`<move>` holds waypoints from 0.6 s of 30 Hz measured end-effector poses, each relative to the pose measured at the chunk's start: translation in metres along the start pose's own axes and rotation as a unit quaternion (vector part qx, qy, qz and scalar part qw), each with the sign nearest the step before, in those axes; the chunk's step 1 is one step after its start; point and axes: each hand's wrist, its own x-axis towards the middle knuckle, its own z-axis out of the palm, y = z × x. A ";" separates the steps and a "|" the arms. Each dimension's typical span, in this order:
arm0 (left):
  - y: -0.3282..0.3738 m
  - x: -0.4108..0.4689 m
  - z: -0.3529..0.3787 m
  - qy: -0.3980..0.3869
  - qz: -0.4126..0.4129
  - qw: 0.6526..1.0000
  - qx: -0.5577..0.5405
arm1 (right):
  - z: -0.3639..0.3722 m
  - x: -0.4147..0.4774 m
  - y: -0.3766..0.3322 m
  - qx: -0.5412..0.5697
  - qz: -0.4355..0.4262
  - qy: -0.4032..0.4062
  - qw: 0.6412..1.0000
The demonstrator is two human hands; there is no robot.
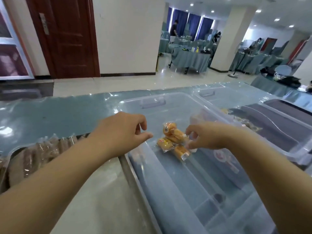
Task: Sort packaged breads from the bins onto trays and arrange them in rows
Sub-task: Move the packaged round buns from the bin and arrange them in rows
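Three golden breads in clear wrappers [173,141] lie in a small heap on the floor of a clear plastic bin [152,100]. My right hand [207,137] reaches into the bin from the right, and its fingertips pinch the wrapper edge of the heap. My left hand [123,132] hovers over the bin's left rim, fingers loosely curled, holding nothing. A metal tray [104,191] lies under my left forearm, with a row of brown packaged breads [42,151] along its far left edge.
A second clear bin [253,105] stands to the right, with a few wrapped breads inside and dark grey trays [278,125] across it. The table has a blue cloth under clear plastic [50,114]. A person stands far off among the cloth-covered tables [189,58].
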 end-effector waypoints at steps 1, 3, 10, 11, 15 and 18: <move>0.006 0.010 0.007 -0.002 -0.010 1.000 0.008 | 0.003 0.011 0.009 -0.019 -0.008 -0.013 1.000; 0.016 0.031 0.023 -0.017 -0.033 0.999 0.032 | 0.008 0.031 0.025 -0.045 -0.031 -0.034 0.998; 0.022 0.082 0.066 -0.087 -0.132 0.979 0.130 | 0.028 0.107 0.053 -0.081 -0.049 -0.048 0.994; 0.021 0.086 0.069 -0.099 -0.144 0.974 0.143 | 0.033 0.121 0.053 -0.076 -0.049 -0.041 0.995; 0.021 0.094 0.079 -0.145 -0.139 0.941 0.271 | 0.058 0.166 0.048 -0.023 -0.048 -0.004 0.999; 0.022 0.093 0.086 -0.186 -0.104 0.918 0.336 | 0.078 0.186 0.046 0.001 -0.041 0.020 0.999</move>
